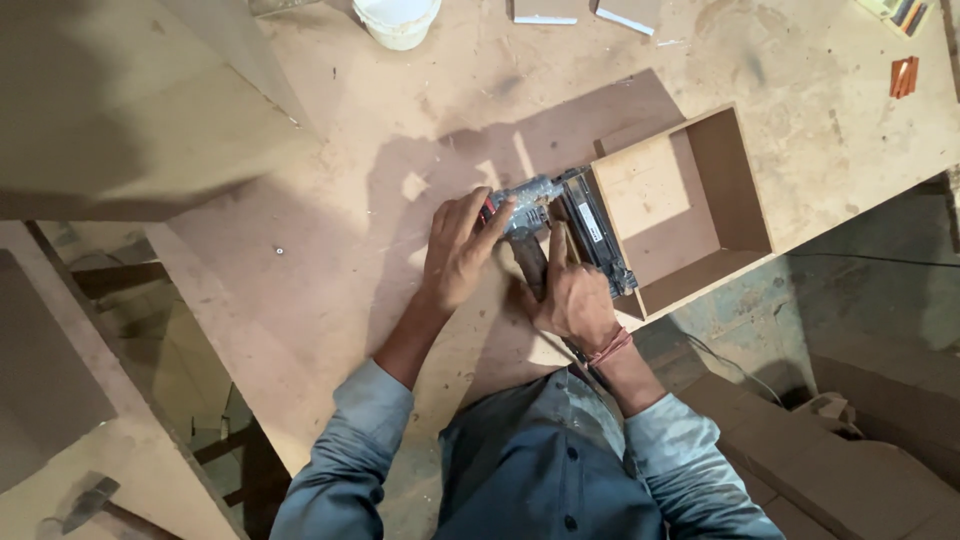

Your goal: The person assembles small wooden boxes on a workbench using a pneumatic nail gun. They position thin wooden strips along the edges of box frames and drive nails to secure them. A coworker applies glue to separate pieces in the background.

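Hands, left (462,250) and right (572,295), grip nail gun (560,215), hiding its handle beside box (735,175).

Single head-worn view only. I look almost straight down from above the person's chest onto the tan fibreboard workbench (330,230), fairly near. The bench runs diagonally from upper right to lower left of frame; floor shows at right edge and lower left.
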